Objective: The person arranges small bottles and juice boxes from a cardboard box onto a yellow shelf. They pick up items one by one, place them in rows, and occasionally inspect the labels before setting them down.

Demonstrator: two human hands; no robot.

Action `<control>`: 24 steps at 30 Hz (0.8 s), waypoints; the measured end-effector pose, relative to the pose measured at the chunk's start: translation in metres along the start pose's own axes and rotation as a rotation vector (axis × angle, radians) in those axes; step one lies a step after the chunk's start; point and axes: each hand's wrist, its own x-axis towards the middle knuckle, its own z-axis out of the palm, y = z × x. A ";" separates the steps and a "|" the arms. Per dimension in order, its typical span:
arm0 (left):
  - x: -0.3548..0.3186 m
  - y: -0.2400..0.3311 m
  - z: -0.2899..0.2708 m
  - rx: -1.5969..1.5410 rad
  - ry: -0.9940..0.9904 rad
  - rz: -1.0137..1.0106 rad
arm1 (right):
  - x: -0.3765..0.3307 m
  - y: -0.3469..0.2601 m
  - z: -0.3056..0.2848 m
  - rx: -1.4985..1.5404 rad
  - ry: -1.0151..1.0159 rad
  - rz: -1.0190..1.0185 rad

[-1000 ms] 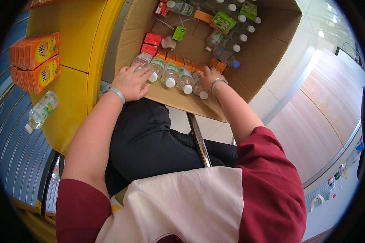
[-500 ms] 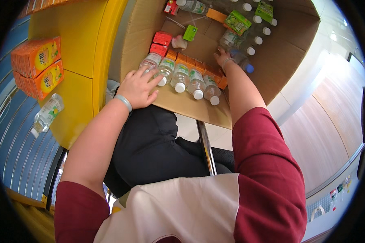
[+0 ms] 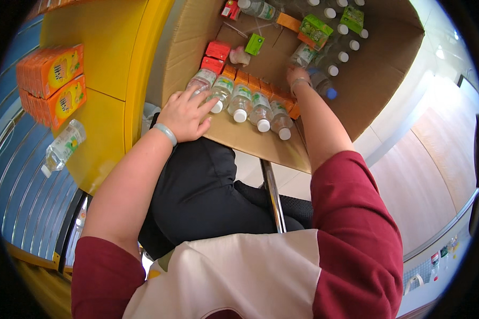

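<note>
Both hands in the box, bottles lined up along the near side

Here's the big cardboard box (image 3: 183,40), and it's busy! Along its near side runs a row of five clear bottles (image 3: 240,102), white caps toward the person, with orange cartons (image 3: 254,83) packed right behind. Red cartons (image 3: 217,50) sit at the left wall, a small green carton (image 3: 255,44) and a crumpled pinkish scrap (image 3: 239,57) just beside them. Over on the right, more white-capped bottles crowd together, with bigger green packs (image 3: 315,32) lying among them.

Left hand (image 3: 185,113): fingers open and spread over the leftmost bottles in the row. Right hand (image 3: 298,78) is deep inside, between the orange cartons and a labelled bottle (image 3: 303,55), near the blue-capped bottle (image 3: 321,84); its fingertips are hidden, so can't tell whether they grip anything. The forearm passes just beside the row's right end.

Outside, left: stacked orange packs (image 3: 52,87) and a lone bottle (image 3: 65,146) on the yellow stand (image 3: 104,69). A metal bar (image 3: 271,191) runs below the box.
</note>
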 end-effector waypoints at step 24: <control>-0.002 -0.002 0.002 -0.046 -0.005 0.007 | -0.237 0.057 -0.025 -0.056 -0.123 -0.192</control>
